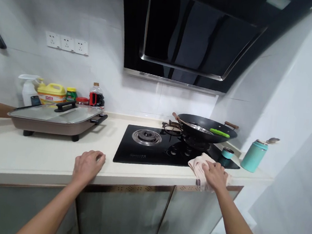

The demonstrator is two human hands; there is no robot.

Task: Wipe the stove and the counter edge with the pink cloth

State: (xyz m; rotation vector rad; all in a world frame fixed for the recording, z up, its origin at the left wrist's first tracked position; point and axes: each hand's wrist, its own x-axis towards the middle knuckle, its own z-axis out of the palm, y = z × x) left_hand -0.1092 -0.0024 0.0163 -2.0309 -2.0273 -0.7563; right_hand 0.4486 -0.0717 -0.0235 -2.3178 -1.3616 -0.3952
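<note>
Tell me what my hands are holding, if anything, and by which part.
Your right hand covers the middle of a pale cloth; whether it grips or only presses it can't be told. Your left hand looks empty.

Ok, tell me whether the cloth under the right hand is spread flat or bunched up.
Bunched up: the pale pink cloth rises in folds around the right hand, one end drooping over the countertop's front edge.

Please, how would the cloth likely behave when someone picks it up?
The cloth would probably be floppy, since it bunches in soft folds under the right hand. Its lower part droops over the front edge of the counter, so it would likely hang limp when lifted. It looks thin, so it may be light, though its wetness cannot be told.
</note>
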